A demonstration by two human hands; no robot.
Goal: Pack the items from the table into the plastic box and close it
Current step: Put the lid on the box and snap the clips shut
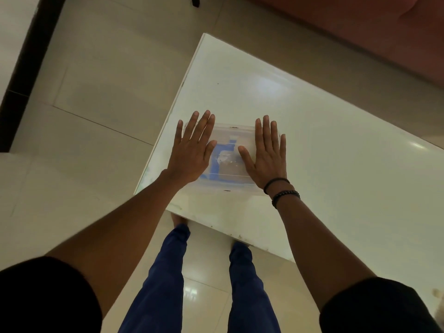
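A clear plastic box (228, 183) stands near the front left corner of the white table (324, 145), with its translucent lid (234, 133) on top. Blue and pale items (224, 156) show blurred through the lid. My left hand (193, 152) lies flat with spread fingers on the lid's left side. Over the right side of the lid my right hand (266, 157) lies flat too, with dark bracelets on its wrist. Neither hand grips anything.
The table's left edge (168, 131) runs close beside the box, with pale tiled floor (96, 97) beyond. A reddish sofa (360, 27) stands at the far right. My legs in blue trousers (168, 272) are at the table's front edge.
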